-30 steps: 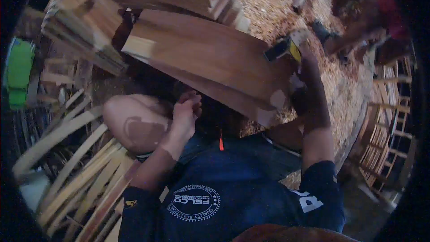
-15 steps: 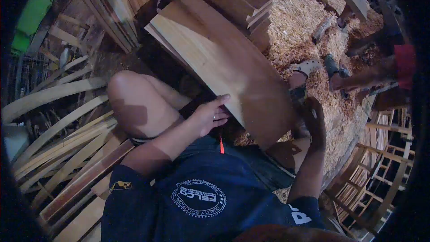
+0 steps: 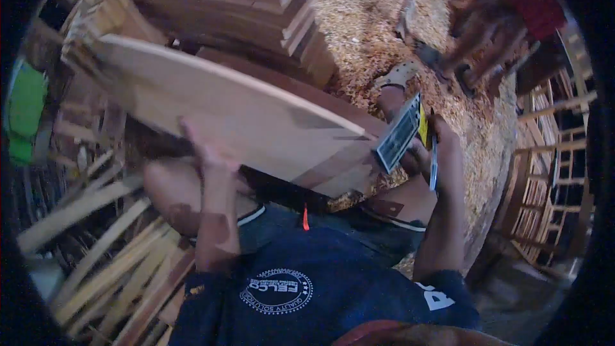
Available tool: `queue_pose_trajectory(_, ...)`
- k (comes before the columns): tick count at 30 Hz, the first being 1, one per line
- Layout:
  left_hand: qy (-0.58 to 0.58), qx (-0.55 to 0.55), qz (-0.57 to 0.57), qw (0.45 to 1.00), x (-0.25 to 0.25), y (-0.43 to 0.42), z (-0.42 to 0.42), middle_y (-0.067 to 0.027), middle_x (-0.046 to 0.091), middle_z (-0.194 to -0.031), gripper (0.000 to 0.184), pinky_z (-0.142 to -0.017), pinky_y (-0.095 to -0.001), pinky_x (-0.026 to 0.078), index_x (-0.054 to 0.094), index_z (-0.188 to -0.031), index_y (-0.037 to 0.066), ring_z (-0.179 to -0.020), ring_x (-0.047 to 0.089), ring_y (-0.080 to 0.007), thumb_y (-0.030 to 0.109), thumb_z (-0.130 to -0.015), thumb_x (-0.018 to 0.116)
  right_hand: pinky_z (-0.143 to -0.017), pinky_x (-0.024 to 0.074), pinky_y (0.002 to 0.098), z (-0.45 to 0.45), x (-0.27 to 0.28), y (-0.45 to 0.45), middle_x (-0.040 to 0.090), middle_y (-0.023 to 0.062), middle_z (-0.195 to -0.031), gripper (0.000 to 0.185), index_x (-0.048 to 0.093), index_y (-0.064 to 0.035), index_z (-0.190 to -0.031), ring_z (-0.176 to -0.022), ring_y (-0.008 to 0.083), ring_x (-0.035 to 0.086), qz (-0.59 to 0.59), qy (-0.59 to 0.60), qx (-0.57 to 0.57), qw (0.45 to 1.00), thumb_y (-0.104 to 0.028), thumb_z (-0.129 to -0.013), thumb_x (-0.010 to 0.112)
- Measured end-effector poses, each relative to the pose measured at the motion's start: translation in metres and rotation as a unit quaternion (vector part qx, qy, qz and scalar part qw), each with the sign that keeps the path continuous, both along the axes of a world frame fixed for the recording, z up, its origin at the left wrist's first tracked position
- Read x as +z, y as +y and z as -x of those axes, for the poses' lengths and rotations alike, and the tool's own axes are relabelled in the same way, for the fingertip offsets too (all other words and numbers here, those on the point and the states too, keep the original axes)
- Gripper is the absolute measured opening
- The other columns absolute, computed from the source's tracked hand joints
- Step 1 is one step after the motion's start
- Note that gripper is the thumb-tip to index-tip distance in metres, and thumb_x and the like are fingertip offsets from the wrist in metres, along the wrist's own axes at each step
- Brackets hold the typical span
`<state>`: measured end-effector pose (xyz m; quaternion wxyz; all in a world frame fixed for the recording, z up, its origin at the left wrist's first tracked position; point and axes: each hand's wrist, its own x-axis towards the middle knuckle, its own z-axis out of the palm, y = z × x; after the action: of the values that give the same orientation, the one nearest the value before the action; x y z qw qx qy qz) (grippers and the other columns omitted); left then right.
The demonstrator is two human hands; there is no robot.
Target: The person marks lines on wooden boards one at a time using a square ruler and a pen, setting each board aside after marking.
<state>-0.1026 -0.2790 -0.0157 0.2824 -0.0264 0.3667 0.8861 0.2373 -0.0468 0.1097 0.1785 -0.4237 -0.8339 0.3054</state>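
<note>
A wide curved wooden board (image 3: pixel 256 118) is tilted on its edge across my lap, with a darker board (image 3: pixel 307 90) behind it. Low on the board's near face, my left hand (image 3: pixel 211 150) supports it, fingers spread against the wood and slightly blurred. At the right, my right hand (image 3: pixel 432 144) is closed around a tool with a flat, dark rectangular plate (image 3: pixel 400 138) and a yellow part (image 3: pixel 423 125). The plate is beside the right end of the board. What kind of tool this is, I cannot tell.
Stacked boards (image 3: pixel 282 0) rise at the top. Wood shavings (image 3: pixel 359 32) cover the ground. Another person's legs (image 3: pixel 493 32) are at the upper right. Curved strips (image 3: pixel 115 243) lie at the lower left, a green object (image 3: pixel 27 112) at the far left, wooden frames (image 3: pixel 551 173) at the right.
The pale board has been raised onto its edge and shifted left. My left hand has moved left along it. The tool in my right hand has come into clear view beside the board.
</note>
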Motion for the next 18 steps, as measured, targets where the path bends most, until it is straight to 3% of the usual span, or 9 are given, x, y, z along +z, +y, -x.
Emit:
queue_pose_trajectory(1, 0.036, 0.027, 0.006, 0.999, 0.006, -0.005, 0.014, -0.0109, 0.051, -0.143, 0.080, -0.109, -0.0513, 0.042, 0.042, -0.147, 0.013, -0.130, 0.049, -0.0333, 0.070, -0.092, 0.053, -0.081, 0.0538, 0.0384, -0.004, -0.006, 0.004, 0.072, 0.0198, -0.099, 0.072, 0.062, 0.0061, -0.115, -0.091, 0.0259, 0.070, -0.028, 0.020, -0.009, 0.999, -0.048, -0.074, 0.087)
queue_pose_trajectory(4, 0.161, 0.089, 0.047, 0.982, 0.048, -0.017, 0.062, -0.0118, 0.053, -0.135, 0.077, -0.104, -0.0502, 0.043, 0.045, -0.140, 0.012, -0.122, 0.051, -0.0336, 0.069, -0.090, 0.056, -0.085, 0.0539, 0.0385, -0.002, 0.013, 0.013, 0.073, 0.0197, -0.104, 0.071, 0.061, 0.0070, -0.121, -0.095, 0.0264, 0.070, 0.032, -0.052, -0.059, 0.996, -0.043, -0.077, 0.087)
queue_pose_trajectory(5, 0.205, 0.105, 0.067, 0.971, 0.066, -0.019, 0.077, -0.0121, 0.054, -0.132, 0.076, -0.102, -0.0499, 0.043, 0.046, -0.138, 0.011, -0.120, 0.052, -0.0337, 0.069, -0.089, 0.057, -0.084, 0.0533, 0.0389, -0.012, -0.020, 0.020, 0.072, 0.0195, -0.105, 0.056, 0.062, 0.0064, -0.117, -0.094, 0.0246, 0.068, -0.035, 0.049, -0.086, 0.994, -0.033, -0.084, 0.083)
queue_pose_trajectory(8, 0.332, 0.132, 0.127, 0.925, 0.126, -0.021, 0.113, -0.0129, 0.056, -0.124, 0.074, -0.096, -0.0488, 0.044, 0.049, -0.130, 0.010, -0.113, 0.054, -0.0340, 0.069, -0.086, 0.060, -0.079, 0.0515, 0.0385, -0.020, -0.033, 0.036, 0.070, 0.0232, -0.099, 0.052, 0.062, 0.0050, -0.115, -0.083, 0.0296, 0.064, -0.020, 0.098, -0.128, 0.987, -0.026, -0.079, 0.084)
queue_pose_trajectory(10, 0.410, 0.134, 0.171, 0.886, 0.162, -0.018, 0.124, -0.0135, 0.058, -0.119, 0.073, -0.093, -0.0480, 0.045, 0.052, -0.125, 0.009, -0.108, 0.055, -0.0342, 0.068, -0.085, 0.062, -0.078, 0.0507, 0.0394, -0.025, -0.034, 0.038, 0.069, 0.0218, -0.096, 0.048, 0.062, 0.0043, -0.111, -0.082, 0.0285, 0.064, 0.017, 0.169, -0.142, 0.975, -0.028, -0.083, 0.082)
queue_pose_trajectory(14, 0.579, 0.107, 0.264, 0.764, 0.223, -0.002, 0.125, -0.0146, 0.060, -0.109, 0.070, -0.086, -0.0466, 0.047, 0.056, -0.116, 0.007, -0.098, 0.058, -0.0346, 0.067, -0.081, 0.067, -0.075, 0.0494, 0.0395, -0.046, -0.045, 0.047, 0.068, 0.0188, -0.090, 0.048, 0.063, 0.0027, -0.107, -0.080, 0.0258, 0.062, 0.107, 0.299, -0.180, 0.931, -0.036, -0.085, 0.081)
queue_pose_trajectory(16, 0.672, 0.070, 0.301, 0.673, 0.243, 0.013, 0.115, -0.0152, 0.062, -0.103, 0.069, -0.082, -0.0458, 0.048, 0.059, -0.111, 0.006, -0.093, 0.059, -0.0348, 0.067, -0.080, 0.069, -0.075, 0.0489, 0.0392, -0.060, -0.042, 0.045, 0.067, 0.0175, -0.088, 0.051, 0.063, 0.0022, -0.105, -0.079, 0.0241, 0.061, 0.098, 0.258, -0.223, 0.935, -0.040, -0.084, 0.081)
queue_pose_trajectory(18, 0.758, 0.012, 0.313, 0.573, 0.254, 0.031, 0.098, -0.0157, 0.063, -0.098, 0.068, -0.079, -0.0451, 0.048, 0.061, -0.106, 0.005, -0.088, 0.061, -0.0350, 0.066, -0.078, 0.071, -0.075, 0.0486, 0.0386, -0.077, -0.013, 0.039, 0.066, 0.0166, -0.088, 0.053, 0.063, 0.0020, -0.105, -0.080, 0.0224, 0.060, 0.025, 0.086, -0.283, 0.955, -0.043, -0.083, 0.081)
